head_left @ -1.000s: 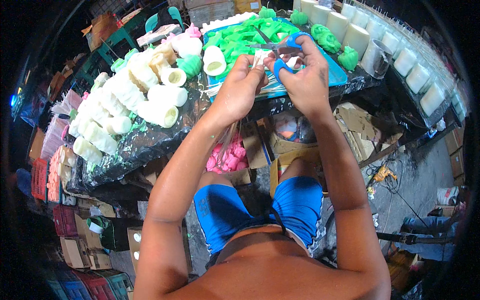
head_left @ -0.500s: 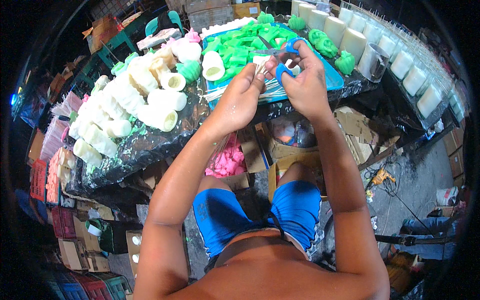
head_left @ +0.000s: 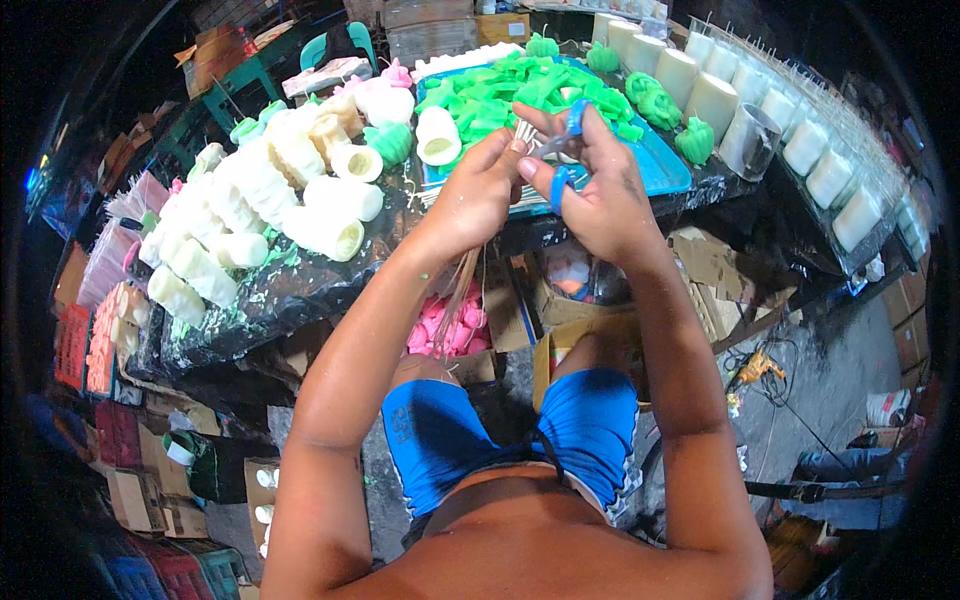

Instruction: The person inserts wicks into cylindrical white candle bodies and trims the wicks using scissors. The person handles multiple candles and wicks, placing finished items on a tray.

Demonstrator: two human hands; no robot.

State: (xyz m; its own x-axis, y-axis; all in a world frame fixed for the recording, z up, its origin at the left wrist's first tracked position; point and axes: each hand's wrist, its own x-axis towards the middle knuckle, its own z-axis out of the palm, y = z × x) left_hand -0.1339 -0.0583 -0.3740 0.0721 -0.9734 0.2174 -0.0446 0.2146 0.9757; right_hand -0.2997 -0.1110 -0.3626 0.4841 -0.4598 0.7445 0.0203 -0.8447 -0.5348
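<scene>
My left hand (head_left: 476,202) is closed around a bundle of thin pale wicks (head_left: 463,285). Their tips stick up past my thumb, and the long ends hang below my wrist. Blue-handled scissors (head_left: 559,190) are in my right hand (head_left: 612,205), its fingers through the loops. The blades point left toward the wick tips; hand and blur partly hide them. Beyond my hands, green wax pieces (head_left: 500,90) are heaped on a blue tray (head_left: 668,178). More pale wicks lie along the tray's near edge, partly behind my hands.
White hollow candle shells (head_left: 335,232) crowd the table's left side. Green moulded candles (head_left: 694,140), a metal pitcher (head_left: 748,142) and rows of white candles (head_left: 857,218) stand right. Below the table are cardboard boxes and a heap of pink pieces (head_left: 445,325). An orange power tool (head_left: 760,367) lies on the floor.
The scissors have turned, their blades now lower and closer to the wick tips. My right hand has dropped slightly. The hanging wick ends show more plainly below my left wrist.
</scene>
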